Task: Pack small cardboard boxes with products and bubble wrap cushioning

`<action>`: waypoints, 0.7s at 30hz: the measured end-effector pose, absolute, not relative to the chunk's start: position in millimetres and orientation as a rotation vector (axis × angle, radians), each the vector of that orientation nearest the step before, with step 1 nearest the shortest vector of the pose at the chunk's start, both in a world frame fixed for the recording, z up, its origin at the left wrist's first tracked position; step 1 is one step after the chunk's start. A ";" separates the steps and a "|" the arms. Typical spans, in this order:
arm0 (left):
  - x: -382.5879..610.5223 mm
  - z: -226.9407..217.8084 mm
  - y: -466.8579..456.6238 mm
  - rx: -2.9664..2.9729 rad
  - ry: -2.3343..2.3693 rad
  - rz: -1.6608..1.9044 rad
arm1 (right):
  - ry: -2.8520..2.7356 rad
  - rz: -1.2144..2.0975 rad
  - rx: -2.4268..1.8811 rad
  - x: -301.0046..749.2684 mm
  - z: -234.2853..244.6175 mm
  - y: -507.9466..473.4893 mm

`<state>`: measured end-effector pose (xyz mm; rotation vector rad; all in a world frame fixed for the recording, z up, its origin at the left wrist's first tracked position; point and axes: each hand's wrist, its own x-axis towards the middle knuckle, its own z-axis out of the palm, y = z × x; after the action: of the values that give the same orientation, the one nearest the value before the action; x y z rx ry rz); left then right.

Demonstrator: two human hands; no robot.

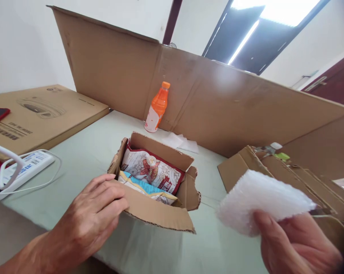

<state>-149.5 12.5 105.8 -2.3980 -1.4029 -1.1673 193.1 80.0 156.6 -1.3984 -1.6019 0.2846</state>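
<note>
An open cardboard box (160,220) stands on the table with its flaps spread. Inside lie a red-and-white printed packet (151,167) and a blue-and-yellow one (143,185) in front of it. My left hand (96,213) is closed over the near left corner of the box, fingers on the front flap and thumb hidden. To the right of the box, my right hand (294,239) pinches a folded piece of white bubble wrap (266,198) in the air, apart from the box.
An orange drink bottle (157,108) stands behind the box beside thin white sheets (181,142). A tall cardboard panel (217,91) borders the back. At left are a flat carton (46,114) and a power strip (31,167) with cable. More cardboard (246,163) lies at right.
</note>
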 end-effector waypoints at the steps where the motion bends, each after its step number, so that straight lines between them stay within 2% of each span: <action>1: -148.3 105.4 12.4 -2.399 -1.399 -1.186 | -1.658 0.224 -1.381 180.1 170.1 83.7; 6: -148.4 108.1 14.9 -2.411 -1.364 -1.243 | -2.342 0.116 -1.050 102.2 202.7 124.9; 12: -148.9 113.8 19.1 -2.424 -1.351 -1.284 | -3.064 -0.165 -1.038 28.4 178.8 166.6; 21: -152.1 115.1 23.8 -2.416 -1.314 -1.321 | -3.278 -0.174 -0.983 8.2 169.7 175.9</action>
<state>-152.1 23.8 115.1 -2.4156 -1.3141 -1.3212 8.2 175.9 169.7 -0.9832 -3.2779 -0.1743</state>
